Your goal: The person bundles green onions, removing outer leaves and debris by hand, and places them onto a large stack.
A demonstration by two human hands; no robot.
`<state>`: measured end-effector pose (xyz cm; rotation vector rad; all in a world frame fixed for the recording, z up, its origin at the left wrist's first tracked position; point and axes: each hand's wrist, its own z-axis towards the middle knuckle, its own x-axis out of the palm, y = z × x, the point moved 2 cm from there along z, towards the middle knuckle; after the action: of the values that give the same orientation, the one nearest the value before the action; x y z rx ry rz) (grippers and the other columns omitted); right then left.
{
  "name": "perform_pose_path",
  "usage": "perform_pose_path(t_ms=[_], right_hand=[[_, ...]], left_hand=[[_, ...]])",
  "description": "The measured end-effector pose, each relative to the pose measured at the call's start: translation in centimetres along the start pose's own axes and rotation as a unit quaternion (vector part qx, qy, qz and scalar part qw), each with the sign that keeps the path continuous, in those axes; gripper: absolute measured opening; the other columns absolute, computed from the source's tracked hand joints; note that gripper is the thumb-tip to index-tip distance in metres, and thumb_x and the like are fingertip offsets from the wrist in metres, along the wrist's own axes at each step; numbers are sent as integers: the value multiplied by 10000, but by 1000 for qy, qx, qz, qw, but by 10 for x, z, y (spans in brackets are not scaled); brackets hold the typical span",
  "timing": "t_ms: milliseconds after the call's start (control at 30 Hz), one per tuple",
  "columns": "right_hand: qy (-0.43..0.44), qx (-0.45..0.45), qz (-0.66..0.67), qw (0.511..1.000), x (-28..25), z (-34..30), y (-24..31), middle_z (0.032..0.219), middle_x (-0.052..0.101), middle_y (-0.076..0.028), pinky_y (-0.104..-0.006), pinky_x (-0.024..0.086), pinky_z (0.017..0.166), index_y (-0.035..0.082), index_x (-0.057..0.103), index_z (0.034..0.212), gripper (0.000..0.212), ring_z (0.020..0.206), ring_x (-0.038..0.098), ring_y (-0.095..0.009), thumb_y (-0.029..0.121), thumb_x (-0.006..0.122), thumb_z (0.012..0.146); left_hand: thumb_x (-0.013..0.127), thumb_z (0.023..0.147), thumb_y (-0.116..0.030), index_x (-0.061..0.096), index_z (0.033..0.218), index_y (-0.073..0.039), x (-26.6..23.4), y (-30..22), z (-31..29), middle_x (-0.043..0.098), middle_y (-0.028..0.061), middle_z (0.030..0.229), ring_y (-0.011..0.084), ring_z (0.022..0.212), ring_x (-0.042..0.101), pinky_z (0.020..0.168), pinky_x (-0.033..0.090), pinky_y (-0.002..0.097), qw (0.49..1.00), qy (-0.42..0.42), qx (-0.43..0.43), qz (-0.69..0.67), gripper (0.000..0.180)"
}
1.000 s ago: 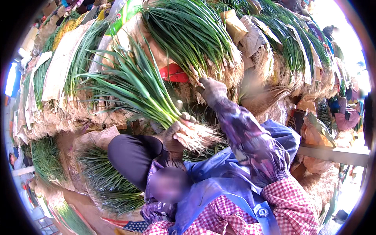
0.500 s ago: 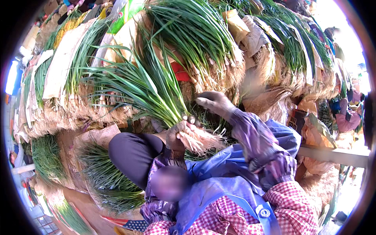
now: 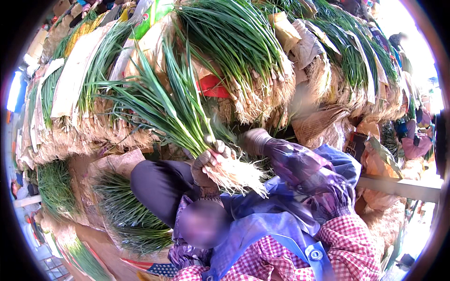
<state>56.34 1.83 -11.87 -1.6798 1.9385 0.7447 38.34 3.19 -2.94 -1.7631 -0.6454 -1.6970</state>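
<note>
the right hand (image 3: 255, 140) has come off the stalk pile (image 3: 239, 47) toward the leafy bunch (image 3: 180, 124), too blurred to tell its grip, so the left hand (image 3: 205, 166) alone clasps that bunch near its roots (image 3: 236, 177)

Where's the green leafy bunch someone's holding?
In the head view, the long-leaved green bunch with pale stringy roots is just left of centre, gripped in the left hand, beside the dark-clothed knee.
</note>
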Motion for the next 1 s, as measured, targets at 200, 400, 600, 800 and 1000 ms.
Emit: perform_pose_path(t_ms=[200, 400, 600, 800, 1000], right_hand=[[-365, 100, 98, 920, -102, -19, -10, 811, 640, -116, -391, 511, 639, 100, 608, 977, 332, 769, 645, -310, 381, 628, 802], [-334, -115, 355, 866, -69, -45, 5, 776, 658, -115, -318, 518, 665, 61, 652, 960, 253, 712, 643, -191, 271, 665, 819], [-88, -50, 588, 803, -46, -80, -11, 725, 667, -41, -313, 521, 621, 64, 668, 1043, 451, 612, 599, -139, 459, 643, 825], [-303, -77, 495, 811, -59, -24, 26, 852, 662, -130, -334, 503, 694, 29, 647, 987, 319, 791, 628, -219, 301, 668, 820], [-459, 120, 345, 810, -19, -7, -16, 740, 636, -133, -387, 495, 615, 107, 640, 888, 165, 691, 639, -291, 257, 618, 825]], left_hand=[[600, 798, -137, 433, 1228, 0, -35, -1, 0, 567, 131, 975, 229, 863, 542, 834, 448, 378, 984, -113, -88, 108, 481], [590, 844, -261, 605, 804, 61, -36, -14, 1, 609, 158, 786, 221, 778, 595, 826, 474, 314, 938, -155, -49, 308, 325], [615, 802, -103, 530, 1072, 33, -65, 4, 1, 617, 126, 811, 164, 692, 606, 630, 504, 260, 955, -200, -87, 202, 315], [565, 850, -85, 570, 995, 68, -51, 8, -2, 621, 101, 780, 111, 651, 564, 604, 460, 183, 918, -218, -151, 296, 211], [596, 816, -131, 489, 1054, -57, -37, 6, -4, 508, 73, 951, 214, 936, 463, 824, 439, 396, 996, -48, -45, 65, 272]])
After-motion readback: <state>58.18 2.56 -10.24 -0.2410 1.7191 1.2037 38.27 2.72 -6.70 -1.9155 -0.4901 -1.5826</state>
